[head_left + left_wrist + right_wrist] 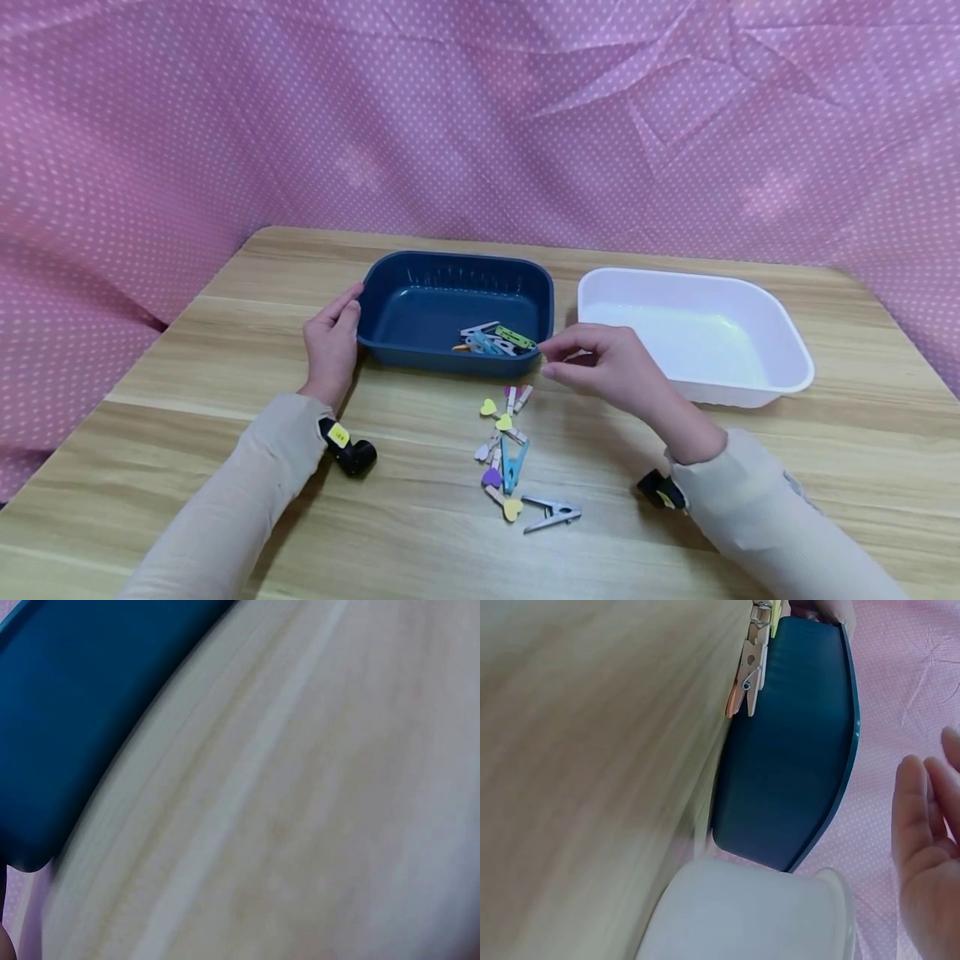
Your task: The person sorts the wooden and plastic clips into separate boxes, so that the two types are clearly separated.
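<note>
My left hand (pixel 330 346) rests against the left end of the dark blue tub (pixel 435 360), fingers and thumb at its wall. Inside the tub's near right corner lies a small heap of clips, among them a green clip (pixel 515 337) and a blue clip (pixel 486 343). Over the tub's right corner, my right hand (pixel 600 358) has its thumb and forefinger apart, with nothing visible between them. On the table below lie several small wooden clothespins with hearts, one with a purple heart (pixel 491 477), plus a larger blue clothespin (pixel 513 467) and a grey clothespin (pixel 552 512).
To the right of the blue tub stands a white tub (pixel 772 389), partly behind my right hand. Both tubs are on a wood-grain table (pixel 420 517). A pink dotted cloth (pixel 480 125) hangs behind the table's far edge.
</note>
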A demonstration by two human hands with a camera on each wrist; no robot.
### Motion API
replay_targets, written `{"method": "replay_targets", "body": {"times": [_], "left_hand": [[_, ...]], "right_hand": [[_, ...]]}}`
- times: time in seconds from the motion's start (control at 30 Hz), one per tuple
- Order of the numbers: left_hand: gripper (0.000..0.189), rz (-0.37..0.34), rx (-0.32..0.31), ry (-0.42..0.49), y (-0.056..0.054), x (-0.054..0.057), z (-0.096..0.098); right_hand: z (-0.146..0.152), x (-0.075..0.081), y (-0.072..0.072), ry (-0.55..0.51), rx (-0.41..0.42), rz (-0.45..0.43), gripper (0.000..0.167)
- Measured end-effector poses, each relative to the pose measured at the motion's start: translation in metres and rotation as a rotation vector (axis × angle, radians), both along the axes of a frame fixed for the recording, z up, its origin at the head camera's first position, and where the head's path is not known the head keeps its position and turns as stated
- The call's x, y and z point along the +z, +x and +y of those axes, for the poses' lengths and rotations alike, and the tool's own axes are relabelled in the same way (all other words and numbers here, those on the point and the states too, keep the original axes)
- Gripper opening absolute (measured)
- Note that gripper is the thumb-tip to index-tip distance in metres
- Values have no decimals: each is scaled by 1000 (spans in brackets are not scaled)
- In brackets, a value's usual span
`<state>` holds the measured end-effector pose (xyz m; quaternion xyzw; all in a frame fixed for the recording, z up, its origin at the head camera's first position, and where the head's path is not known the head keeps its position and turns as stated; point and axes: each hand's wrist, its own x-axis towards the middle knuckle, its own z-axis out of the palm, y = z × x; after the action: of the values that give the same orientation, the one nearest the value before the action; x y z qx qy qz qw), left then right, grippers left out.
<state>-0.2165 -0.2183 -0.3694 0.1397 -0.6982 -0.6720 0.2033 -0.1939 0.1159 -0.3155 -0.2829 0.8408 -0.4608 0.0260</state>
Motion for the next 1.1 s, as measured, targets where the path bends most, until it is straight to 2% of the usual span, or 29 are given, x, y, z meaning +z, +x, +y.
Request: {"method": "replay_targets", "body": {"times": [0.27,0.57,0.87,1.1], "left_hand": [[31,-4,0,-1,1,0,0],[30,6,9,7,0,0,0],[30,30,25,-10,-2,-2,1],[30,38,35,-20,-2,-3,0]], "right_hand": [[4,-1,8,35,98,34,24],[8,-5,15,49,190,8,24],[13,-9,23,114,305,-31,30],[13,-13,31,94,362,-42,30]]}}
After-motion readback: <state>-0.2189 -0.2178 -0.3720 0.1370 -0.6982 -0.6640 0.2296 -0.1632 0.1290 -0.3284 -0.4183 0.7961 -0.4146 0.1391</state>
